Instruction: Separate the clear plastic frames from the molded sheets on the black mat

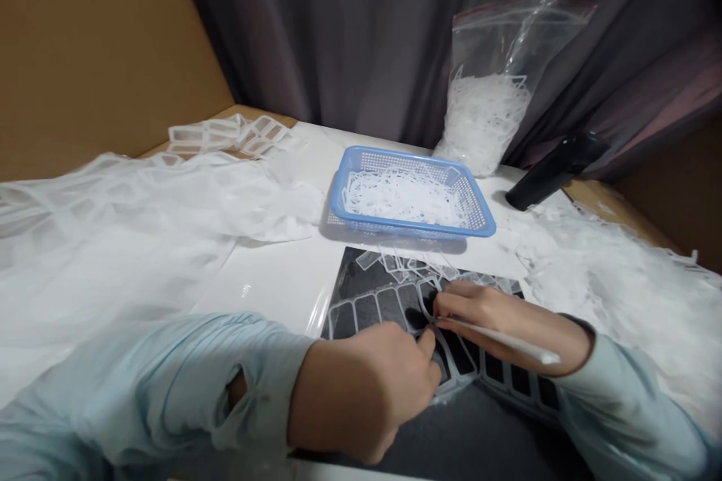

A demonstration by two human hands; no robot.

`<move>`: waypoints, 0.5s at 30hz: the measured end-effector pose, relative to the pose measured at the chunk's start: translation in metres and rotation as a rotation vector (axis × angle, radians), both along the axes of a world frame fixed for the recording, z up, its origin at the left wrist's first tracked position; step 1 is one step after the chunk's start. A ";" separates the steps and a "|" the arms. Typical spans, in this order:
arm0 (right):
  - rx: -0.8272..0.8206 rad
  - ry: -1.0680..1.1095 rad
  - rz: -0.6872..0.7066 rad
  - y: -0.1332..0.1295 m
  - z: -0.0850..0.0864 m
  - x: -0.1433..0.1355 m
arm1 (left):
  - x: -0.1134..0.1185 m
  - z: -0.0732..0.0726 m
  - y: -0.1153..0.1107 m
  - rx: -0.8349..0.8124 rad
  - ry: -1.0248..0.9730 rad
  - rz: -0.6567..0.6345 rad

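Note:
A translucent sheet of joined rectangular frames lies over a black mat. My left hand is closed at the sheet's middle, its fingertips gripping a frame edge. Close beside it, my right hand is closed around a thin whitish stick-shaped tool. The tool's one end meets the sheet at my fingertips, and its other end points right across my wrist; its exact kind is unclear. Several loose clear rectangular pieces lie along the mat's far edge.
Behind the mat stands a blue basket of white plastic scraps. A zip bag of similar scraps leans against the dark curtain. Translucent sheets pile up at left, whitish material at right. A black cylindrical object tilts at back right.

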State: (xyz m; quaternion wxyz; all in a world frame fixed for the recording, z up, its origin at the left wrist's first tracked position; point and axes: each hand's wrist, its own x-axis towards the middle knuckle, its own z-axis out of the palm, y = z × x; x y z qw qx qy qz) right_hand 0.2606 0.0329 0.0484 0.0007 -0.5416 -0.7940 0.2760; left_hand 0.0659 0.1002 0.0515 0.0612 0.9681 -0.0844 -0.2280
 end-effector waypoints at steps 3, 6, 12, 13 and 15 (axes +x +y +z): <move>0.009 -0.011 0.015 -0.001 0.000 -0.002 | -0.001 0.000 0.000 0.000 -0.014 0.008; 0.017 0.004 0.047 -0.001 0.002 -0.002 | -0.001 0.001 -0.001 -0.001 -0.015 0.006; 0.012 -0.017 0.042 -0.003 -0.003 -0.006 | 0.000 0.003 -0.001 -0.008 0.029 0.002; 0.012 -0.030 0.035 -0.004 -0.003 -0.008 | 0.001 0.003 -0.001 -0.012 0.027 0.000; 0.010 -0.081 0.012 -0.009 -0.004 -0.015 | 0.002 0.002 -0.001 -0.018 0.013 -0.002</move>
